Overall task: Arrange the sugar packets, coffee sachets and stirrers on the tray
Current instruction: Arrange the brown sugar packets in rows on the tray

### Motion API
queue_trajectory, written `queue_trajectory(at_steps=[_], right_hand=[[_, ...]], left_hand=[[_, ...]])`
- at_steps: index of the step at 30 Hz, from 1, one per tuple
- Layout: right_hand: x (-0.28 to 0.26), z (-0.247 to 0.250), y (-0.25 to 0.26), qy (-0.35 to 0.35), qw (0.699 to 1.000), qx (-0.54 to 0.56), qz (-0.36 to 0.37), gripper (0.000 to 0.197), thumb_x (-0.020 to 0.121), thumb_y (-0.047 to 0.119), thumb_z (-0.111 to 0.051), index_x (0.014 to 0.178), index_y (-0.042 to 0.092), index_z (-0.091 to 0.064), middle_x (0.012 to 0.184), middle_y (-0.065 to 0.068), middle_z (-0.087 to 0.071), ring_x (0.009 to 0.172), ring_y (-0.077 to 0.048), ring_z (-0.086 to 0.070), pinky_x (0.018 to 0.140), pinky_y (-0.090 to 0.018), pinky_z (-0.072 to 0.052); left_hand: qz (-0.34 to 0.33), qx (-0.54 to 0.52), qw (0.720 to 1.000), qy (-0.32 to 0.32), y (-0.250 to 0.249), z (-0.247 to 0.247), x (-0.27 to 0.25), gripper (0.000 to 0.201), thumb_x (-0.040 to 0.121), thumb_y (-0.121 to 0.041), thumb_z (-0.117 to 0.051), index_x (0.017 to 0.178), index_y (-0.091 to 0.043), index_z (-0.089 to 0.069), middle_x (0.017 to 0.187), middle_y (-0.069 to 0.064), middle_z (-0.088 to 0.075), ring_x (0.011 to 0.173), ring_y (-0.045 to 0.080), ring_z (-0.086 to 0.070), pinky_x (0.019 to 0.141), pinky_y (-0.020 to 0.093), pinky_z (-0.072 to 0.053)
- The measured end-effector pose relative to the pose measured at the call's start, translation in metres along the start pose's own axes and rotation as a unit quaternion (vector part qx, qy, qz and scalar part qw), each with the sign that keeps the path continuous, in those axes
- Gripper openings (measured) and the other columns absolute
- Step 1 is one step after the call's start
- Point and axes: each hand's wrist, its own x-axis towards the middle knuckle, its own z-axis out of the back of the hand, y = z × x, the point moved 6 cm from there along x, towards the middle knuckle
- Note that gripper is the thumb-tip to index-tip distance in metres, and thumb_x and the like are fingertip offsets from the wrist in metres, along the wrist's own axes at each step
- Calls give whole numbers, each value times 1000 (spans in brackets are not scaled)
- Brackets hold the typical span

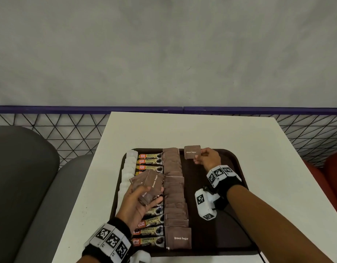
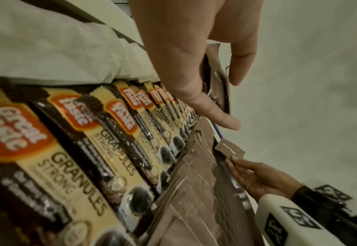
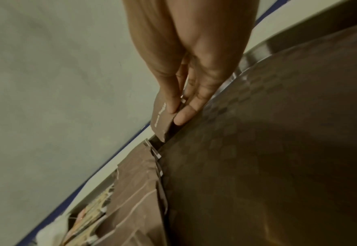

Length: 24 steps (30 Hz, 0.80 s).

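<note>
Sitting at a white table (image 1: 211, 130), the person works over a dark tray (image 1: 217, 234) that already carries three columns. Along the tray's left edge runs a line of white packets (image 1: 128, 168), overlapping from near to far. Just beside it to the right lies a column of coffee sachets (image 1: 148, 241), each turned crosswise with its orange label toward the left. Over the middle of that column the left hand (image 1: 137, 204) hovers, its fingers and thumb curled around a fanned stack (image 1: 148, 184) of brown sugar packets held above the sachets. The left wrist view shows the thumb on one side of the stack and the fingers on the other. Next comes the brown row (image 1: 175, 194), a long overlapping column of brown sugar packets reaching from the near rim to the far rim and touching the sachets' right ends. To its right the tray floor is bare and dark. At the far end of that bare strip the right hand (image 1: 207, 158) pinches a single packet (image 1: 192, 152) by its right edge, thumb on top and fingertips (image 3: 186, 116) beneath, the grip narrow. That packet sits near the far rim, just beside the top of the brown row; whether it touches the tray I cannot tell. Both wrists wear black bands with marker blocks (image 1: 219, 174).
</note>
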Motion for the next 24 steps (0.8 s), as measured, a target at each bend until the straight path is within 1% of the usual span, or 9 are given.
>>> queue_trajectory(at_steps=[2, 3, 5, 7, 9, 14, 19, 22, 24], right_hand=[[1, -3, 1, -16, 999, -31, -4, 16, 81, -4, -63, 78, 8, -53, 83, -17, -64, 54, -18, -59, 57, -24, -53], [2, -4, 1, -25, 998, -58, -6, 19, 80, 0, -65, 73, 13, -52, 82, -13, -64, 57, -19, -59, 60, -27, -53], [3, -5, 1, -37, 992, -118, -4, 21, 78, 8, -69, 70, 17, -51, 83, -7, -63, 72, -22, -60, 74, -34, -51], [3, -8, 0, -37, 990, -138, -4, 19, 79, 11, -69, 76, 13, -51, 84, -7, -59, 79, -22, -55, 74, -30, -45], [5, -10, -1, -39, 988, -149, -6, 18, 80, 12, -68, 80, 10, -50, 86, -8, -56, 79, -22, -53, 72, -28, -42], [7, -15, -2, -45, 986, -161, -11, 18, 80, 11, -68, 83, 10, -51, 96, -17, -62, 91, -31, -60, 81, -35, -47], [4, -14, 1, -34, 987, -154, 17, 23, 77, 10, -71, 91, 8, -52, 82, -5, -54, 99, -32, -58, 82, -34, -45], [-3, -10, 3, -38, 983, -171, 58, 35, 76, 14, -73, 103, 4, -53, 98, -13, -57, 103, -31, -54, 89, -38, -46], [-13, -12, 8, -31, 978, -181, 100, 30, 77, 14, -71, 101, 6, -55, 102, -15, -58, 100, -28, -55, 88, -37, -47]], left_hand=[[-2, -11, 1000, -5, -1, 2, 1, 38, 88, 3, -46, 120, -15, -56, 109, 15, -70, 87, 32, -71, 66, 40, -59], [-3, -15, 1000, -10, -2, 3, 1, 38, 87, 4, -46, 119, -15, -57, 108, 14, -70, 86, 30, -71, 66, 41, -60], [-1, -17, 1000, -18, -2, 5, 1, 38, 86, 5, -49, 117, -15, -58, 111, 14, -68, 90, 30, -69, 66, 42, -60], [3, -13, 1000, -23, -3, 7, 0, 39, 83, 5, -52, 117, -14, -58, 115, 15, -65, 97, 31, -66, 66, 42, -59], [4, -5, 1000, -26, -3, 9, -1, 42, 80, 4, -54, 118, -13, -58, 116, 15, -65, 96, 31, -66, 64, 41, -59], [4, -9, 999, -30, -5, 14, -1, 41, 83, 5, -55, 118, -15, -58, 110, 14, -69, 89, 28, -71, 61, 40, -59], [2, -4, 1000, -31, -7, 16, -2, 39, 84, 3, -56, 117, -17, -58, 113, 15, -68, 92, 29, -70, 60, 38, -58], [-2, -6, 1000, -23, -9, 14, -4, 39, 84, 5, -54, 116, -17, -60, 111, 15, -68, 89, 28, -71, 59, 38, -59], [-6, 0, 1000, -22, -9, 12, -5, 40, 85, 6, -52, 116, -17, -60, 111, 15, -68, 89, 28, -71, 60, 38, -59]])
